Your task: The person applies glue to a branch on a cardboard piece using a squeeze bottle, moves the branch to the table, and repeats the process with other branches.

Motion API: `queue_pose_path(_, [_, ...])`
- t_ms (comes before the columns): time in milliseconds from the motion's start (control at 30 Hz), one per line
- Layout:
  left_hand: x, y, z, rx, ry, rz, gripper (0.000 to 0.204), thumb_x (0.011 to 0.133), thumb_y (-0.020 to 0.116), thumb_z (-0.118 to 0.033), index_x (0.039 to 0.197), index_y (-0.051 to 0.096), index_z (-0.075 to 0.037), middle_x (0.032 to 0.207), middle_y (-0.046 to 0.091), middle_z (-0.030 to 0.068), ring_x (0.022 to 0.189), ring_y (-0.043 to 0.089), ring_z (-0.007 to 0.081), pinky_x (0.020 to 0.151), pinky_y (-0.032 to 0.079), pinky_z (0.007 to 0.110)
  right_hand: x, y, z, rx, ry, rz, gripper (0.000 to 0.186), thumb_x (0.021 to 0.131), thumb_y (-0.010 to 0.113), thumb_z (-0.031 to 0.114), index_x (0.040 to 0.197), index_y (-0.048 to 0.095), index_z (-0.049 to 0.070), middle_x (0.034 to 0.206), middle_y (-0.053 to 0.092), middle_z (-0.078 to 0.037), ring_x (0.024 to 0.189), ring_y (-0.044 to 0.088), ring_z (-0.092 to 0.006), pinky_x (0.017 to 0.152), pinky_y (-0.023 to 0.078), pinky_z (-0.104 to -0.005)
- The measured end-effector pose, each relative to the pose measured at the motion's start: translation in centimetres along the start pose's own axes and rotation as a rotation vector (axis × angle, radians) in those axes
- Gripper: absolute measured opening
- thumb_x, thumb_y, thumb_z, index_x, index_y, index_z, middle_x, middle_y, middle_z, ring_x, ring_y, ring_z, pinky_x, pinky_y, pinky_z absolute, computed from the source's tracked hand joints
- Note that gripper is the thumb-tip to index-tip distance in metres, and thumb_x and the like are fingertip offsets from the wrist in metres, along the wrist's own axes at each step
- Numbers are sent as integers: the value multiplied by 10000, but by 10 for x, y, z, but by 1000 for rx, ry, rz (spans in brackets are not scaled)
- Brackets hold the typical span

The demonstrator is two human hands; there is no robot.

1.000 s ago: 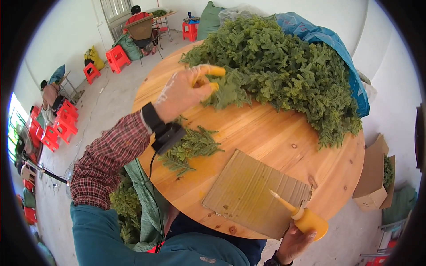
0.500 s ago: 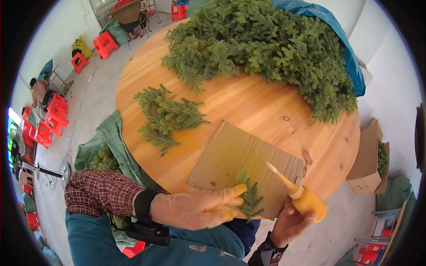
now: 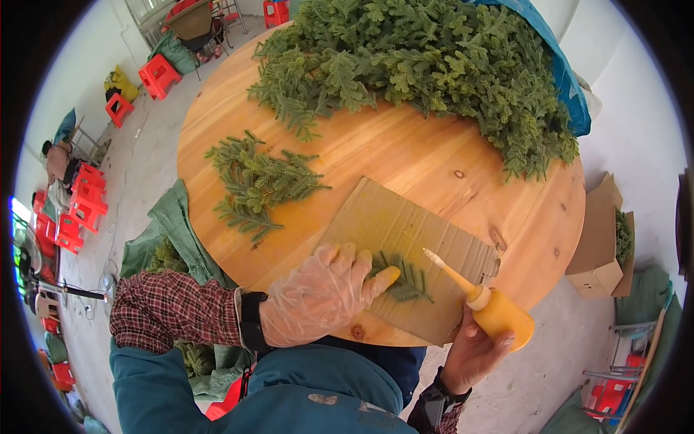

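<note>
A small green evergreen sprig [image 3: 410, 283] lies on a flat piece of brown cardboard [image 3: 405, 210] at the table's near side. My left hand [image 3: 318, 295], in a clear plastic glove with yellow-stained fingertips, is palm down over the sprig's left end. Its thumb presses on the sprig, with the other fingers bent beside it. My right hand [image 3: 473, 354] is wrapped around a squeeze bottle [image 3: 504, 318] of orange-yellow liquid. The bottle tilts, and its long pale nozzle points up and left, above the cardboard near the sprig.
A round wooden table [image 3: 376, 152] carries a small bunch of sprigs [image 3: 264, 181] at left and a large heap of evergreen branches [image 3: 434, 65] at the far side, beside blue sheeting [image 3: 553, 50]. A cardboard box [image 3: 598, 249] stands right; red stools [image 3: 157, 76] and a person [image 3: 59, 163] are left.
My left hand has turned palm down and shifted slightly up. The sprig has swung round, its tips now pointing right. The bottle stays in my right hand, nearly unmoved.
</note>
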State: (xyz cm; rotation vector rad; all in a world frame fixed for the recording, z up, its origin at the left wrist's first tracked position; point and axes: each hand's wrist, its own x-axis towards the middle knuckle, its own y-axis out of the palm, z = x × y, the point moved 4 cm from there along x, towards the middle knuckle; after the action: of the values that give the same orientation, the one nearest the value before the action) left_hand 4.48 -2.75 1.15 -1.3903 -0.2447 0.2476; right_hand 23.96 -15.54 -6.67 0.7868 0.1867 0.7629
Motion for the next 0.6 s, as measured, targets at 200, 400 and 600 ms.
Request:
queue_pose_path(200, [-8,-12,5,-107,-87,-77,540,862,582,-303,1355,478,-109,1191,557,182,1047,581,292,850,443,375,3,-4,0,26,20,-24,612,929,602,379,1396,368,60,1380,456,-198,1259,473,-340,1027,419,-573])
queue_pose_path(400, [-17,-2,52,-198,-172,-58,606,864,588,-379,1344,465,-30,1267,538,192,1139,536,301,969,388,428,8,-7,3,16,68,28,624,928,600,393,1398,362,57,1376,447,-229,1199,517,-348,992,443,-594])
queue_pose_path(600, [-37,-6,38,-123,-184,56,647,849,614,-388,1357,448,-23,1288,533,152,1236,468,307,1043,321,442,11,-4,4,41,100,43,611,925,607,387,1383,376,56,1370,446,-245,1108,561,-322,987,451,-583])
